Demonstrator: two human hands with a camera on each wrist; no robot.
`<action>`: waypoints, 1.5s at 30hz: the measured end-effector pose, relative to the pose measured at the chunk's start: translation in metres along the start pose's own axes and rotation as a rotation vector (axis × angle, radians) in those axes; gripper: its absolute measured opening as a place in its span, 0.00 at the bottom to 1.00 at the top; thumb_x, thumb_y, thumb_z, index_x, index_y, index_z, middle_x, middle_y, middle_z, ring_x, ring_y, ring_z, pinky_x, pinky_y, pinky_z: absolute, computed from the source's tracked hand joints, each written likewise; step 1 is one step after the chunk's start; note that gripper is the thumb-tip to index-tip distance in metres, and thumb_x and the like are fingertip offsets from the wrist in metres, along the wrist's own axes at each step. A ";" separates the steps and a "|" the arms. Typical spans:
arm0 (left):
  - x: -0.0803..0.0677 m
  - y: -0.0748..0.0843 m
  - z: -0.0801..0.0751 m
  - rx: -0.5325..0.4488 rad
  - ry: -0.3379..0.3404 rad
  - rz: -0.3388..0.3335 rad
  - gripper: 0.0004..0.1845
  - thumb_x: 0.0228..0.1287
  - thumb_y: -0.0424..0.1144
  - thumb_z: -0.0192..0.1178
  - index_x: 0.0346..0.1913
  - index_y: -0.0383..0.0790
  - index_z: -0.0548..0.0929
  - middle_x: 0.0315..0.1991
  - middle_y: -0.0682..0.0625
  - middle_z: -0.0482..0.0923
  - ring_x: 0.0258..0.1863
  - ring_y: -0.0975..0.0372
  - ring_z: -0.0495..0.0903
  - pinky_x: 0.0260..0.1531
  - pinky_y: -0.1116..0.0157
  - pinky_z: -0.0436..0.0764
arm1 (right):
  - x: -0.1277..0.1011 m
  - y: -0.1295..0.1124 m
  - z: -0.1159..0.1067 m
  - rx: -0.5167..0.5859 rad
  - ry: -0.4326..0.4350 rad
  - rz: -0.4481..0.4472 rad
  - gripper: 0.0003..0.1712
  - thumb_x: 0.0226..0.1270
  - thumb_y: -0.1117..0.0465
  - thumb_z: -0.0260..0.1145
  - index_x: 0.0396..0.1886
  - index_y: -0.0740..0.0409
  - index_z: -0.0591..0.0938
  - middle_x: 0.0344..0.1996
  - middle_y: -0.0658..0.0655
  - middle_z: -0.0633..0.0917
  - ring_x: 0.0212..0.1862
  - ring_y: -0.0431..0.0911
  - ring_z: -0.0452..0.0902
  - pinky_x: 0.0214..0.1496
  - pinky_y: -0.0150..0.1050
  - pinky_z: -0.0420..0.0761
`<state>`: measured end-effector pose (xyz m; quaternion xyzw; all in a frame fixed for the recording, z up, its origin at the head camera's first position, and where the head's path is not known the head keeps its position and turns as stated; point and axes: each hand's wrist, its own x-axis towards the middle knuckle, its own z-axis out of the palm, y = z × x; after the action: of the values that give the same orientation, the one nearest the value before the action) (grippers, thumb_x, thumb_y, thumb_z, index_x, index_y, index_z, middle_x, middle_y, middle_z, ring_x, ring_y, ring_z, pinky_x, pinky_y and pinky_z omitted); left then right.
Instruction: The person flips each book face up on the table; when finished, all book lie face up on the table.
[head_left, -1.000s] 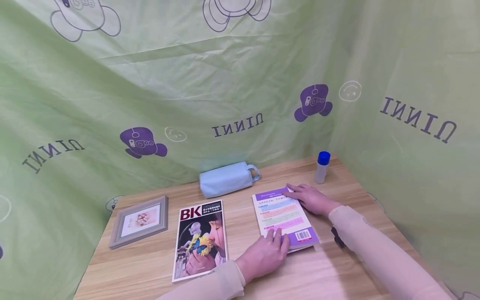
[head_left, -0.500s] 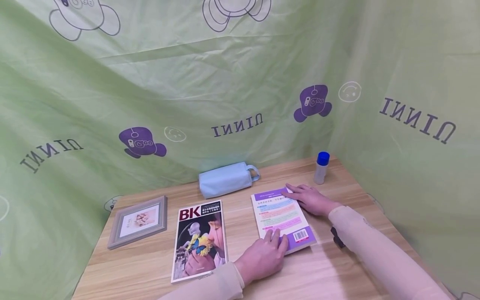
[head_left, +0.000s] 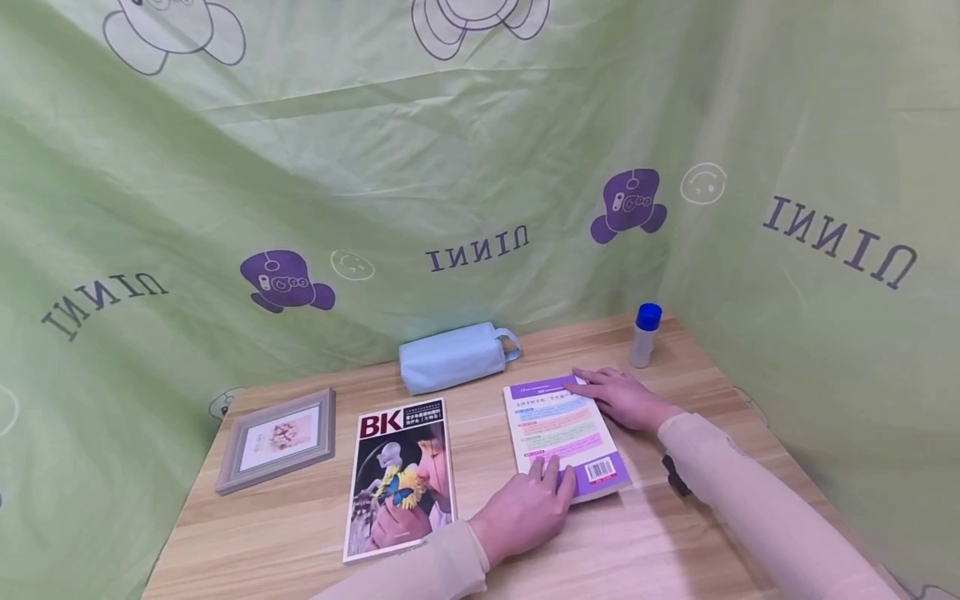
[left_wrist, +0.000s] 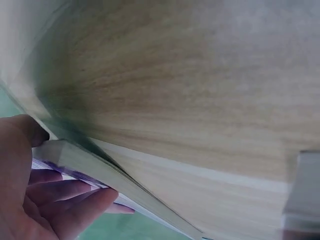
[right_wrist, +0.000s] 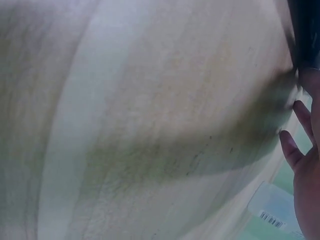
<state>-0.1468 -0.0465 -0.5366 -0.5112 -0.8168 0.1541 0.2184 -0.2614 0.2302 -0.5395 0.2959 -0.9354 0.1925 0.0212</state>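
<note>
A book [head_left: 562, 429] with a purple and pastel cover lies flat on the wooden table [head_left: 300, 533], right of centre. My left hand [head_left: 551, 477] is at its near corner with the fingers on the cover. In the left wrist view the thumb [left_wrist: 22, 135] sits against the book's page edge [left_wrist: 100, 172] and the fingers [left_wrist: 70, 205] lie on the cover, so the corner is pinched. My right hand [head_left: 600, 385] rests flat on the book's far right corner, fingers straight. The right wrist view shows those fingers [right_wrist: 295, 145] extended above the table [right_wrist: 150, 125].
A BK magazine [head_left: 401, 475] lies left of the book, and a framed picture [head_left: 277, 437] further left. A light blue pouch [head_left: 453, 358] sits at the back. A small blue-capped bottle [head_left: 643, 335] stands at the back right. Green printed cloth [head_left: 450, 150] walls the table.
The book's near end and my left hand have edged very slightly to the left. My right hand has stayed put.
</note>
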 end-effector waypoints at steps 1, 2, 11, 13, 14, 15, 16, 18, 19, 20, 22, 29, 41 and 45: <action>-0.001 0.000 0.000 0.004 0.002 0.002 0.21 0.75 0.43 0.55 0.65 0.37 0.81 0.56 0.37 0.84 0.49 0.51 0.88 0.30 0.63 0.90 | 0.000 0.000 0.000 -0.008 0.009 -0.004 0.26 0.80 0.63 0.60 0.74 0.49 0.77 0.75 0.65 0.70 0.69 0.69 0.69 0.63 0.74 0.69; -0.001 -0.001 0.000 0.006 0.003 0.003 0.22 0.75 0.43 0.55 0.65 0.37 0.81 0.56 0.37 0.84 0.49 0.51 0.88 0.30 0.63 0.90 | 0.001 0.000 0.001 -0.007 0.015 -0.004 0.26 0.80 0.64 0.60 0.74 0.49 0.78 0.75 0.65 0.71 0.69 0.69 0.69 0.64 0.74 0.69; -0.009 -0.006 -0.004 0.020 0.002 0.028 0.23 0.76 0.44 0.56 0.67 0.36 0.80 0.58 0.38 0.84 0.50 0.52 0.88 0.30 0.64 0.89 | 0.002 -0.002 0.004 -0.062 0.071 -0.028 0.24 0.77 0.66 0.61 0.70 0.52 0.81 0.68 0.69 0.76 0.66 0.69 0.73 0.63 0.72 0.72; -0.010 -0.008 -0.005 0.028 -0.012 0.037 0.23 0.77 0.43 0.55 0.68 0.36 0.79 0.59 0.38 0.84 0.51 0.52 0.88 0.31 0.64 0.89 | 0.003 -0.003 0.005 -0.063 0.092 -0.030 0.24 0.76 0.67 0.62 0.69 0.52 0.82 0.66 0.69 0.78 0.64 0.69 0.74 0.61 0.72 0.73; -0.011 -0.009 -0.006 0.029 -0.019 0.039 0.23 0.78 0.43 0.55 0.68 0.36 0.79 0.59 0.38 0.83 0.51 0.52 0.87 0.32 0.64 0.90 | 0.003 -0.003 0.005 -0.065 0.103 -0.033 0.24 0.76 0.68 0.63 0.68 0.52 0.83 0.65 0.69 0.79 0.63 0.69 0.75 0.60 0.72 0.74; -0.011 -0.009 -0.007 0.032 -0.027 0.041 0.23 0.78 0.43 0.55 0.69 0.37 0.79 0.60 0.38 0.83 0.51 0.52 0.87 0.32 0.64 0.90 | 0.004 -0.003 0.005 -0.069 0.114 -0.039 0.24 0.75 0.68 0.63 0.67 0.52 0.83 0.64 0.69 0.79 0.63 0.69 0.75 0.60 0.72 0.75; -0.012 -0.010 -0.008 0.031 -0.033 0.041 0.23 0.78 0.43 0.55 0.69 0.37 0.78 0.60 0.39 0.83 0.52 0.52 0.87 0.32 0.64 0.90 | 0.004 -0.003 0.005 -0.072 0.122 -0.046 0.24 0.74 0.69 0.64 0.67 0.52 0.84 0.63 0.69 0.80 0.62 0.69 0.76 0.60 0.71 0.75; -0.014 -0.011 -0.009 0.025 -0.045 0.040 0.23 0.78 0.43 0.55 0.69 0.37 0.78 0.60 0.39 0.83 0.52 0.52 0.87 0.33 0.64 0.90 | 0.005 -0.002 0.005 -0.087 0.134 -0.058 0.24 0.73 0.69 0.65 0.66 0.52 0.84 0.62 0.69 0.80 0.61 0.68 0.77 0.60 0.71 0.75; -0.015 -0.011 -0.009 0.022 -0.049 0.039 0.23 0.78 0.42 0.55 0.70 0.37 0.78 0.61 0.39 0.83 0.52 0.52 0.87 0.33 0.64 0.90 | 0.005 -0.002 0.005 -0.096 0.135 -0.061 0.24 0.72 0.69 0.66 0.66 0.52 0.85 0.62 0.69 0.81 0.61 0.68 0.77 0.60 0.70 0.76; -0.015 -0.011 -0.009 0.019 -0.051 0.038 0.23 0.78 0.42 0.55 0.70 0.37 0.78 0.61 0.40 0.83 0.52 0.52 0.87 0.34 0.64 0.90 | 0.006 -0.002 0.005 -0.108 0.132 -0.059 0.24 0.72 0.69 0.66 0.66 0.51 0.85 0.62 0.68 0.81 0.61 0.68 0.77 0.60 0.70 0.76; -0.017 -0.012 -0.009 0.016 -0.051 0.038 0.23 0.78 0.42 0.55 0.70 0.37 0.78 0.61 0.40 0.83 0.52 0.53 0.87 0.34 0.64 0.90 | 0.006 -0.002 0.005 -0.126 0.121 -0.050 0.25 0.72 0.68 0.67 0.66 0.49 0.84 0.62 0.68 0.81 0.61 0.68 0.77 0.60 0.70 0.75; -0.022 -0.015 -0.008 0.033 -0.011 0.053 0.22 0.78 0.41 0.56 0.68 0.36 0.78 0.61 0.40 0.83 0.52 0.53 0.87 0.36 0.65 0.89 | 0.005 -0.002 0.006 -0.161 0.114 -0.009 0.24 0.72 0.68 0.68 0.64 0.47 0.86 0.61 0.66 0.82 0.60 0.67 0.78 0.59 0.70 0.76; -0.026 -0.022 -0.013 0.014 -0.033 0.062 0.21 0.80 0.39 0.56 0.69 0.34 0.77 0.62 0.40 0.82 0.55 0.54 0.86 0.40 0.64 0.89 | 0.004 -0.004 0.006 -0.183 0.151 0.010 0.22 0.75 0.62 0.67 0.66 0.49 0.84 0.56 0.62 0.85 0.57 0.61 0.80 0.58 0.64 0.78; -0.028 -0.024 -0.015 0.012 -0.024 0.056 0.21 0.79 0.38 0.58 0.68 0.34 0.77 0.61 0.41 0.83 0.55 0.54 0.86 0.41 0.64 0.89 | 0.005 -0.005 0.005 -0.185 0.146 0.016 0.21 0.75 0.62 0.68 0.65 0.49 0.85 0.55 0.61 0.86 0.56 0.60 0.80 0.57 0.63 0.79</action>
<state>-0.1468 -0.0822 -0.5176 -0.5307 -0.8039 0.1711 0.2070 -0.2622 0.2214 -0.5415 0.2702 -0.9475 0.1266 0.1150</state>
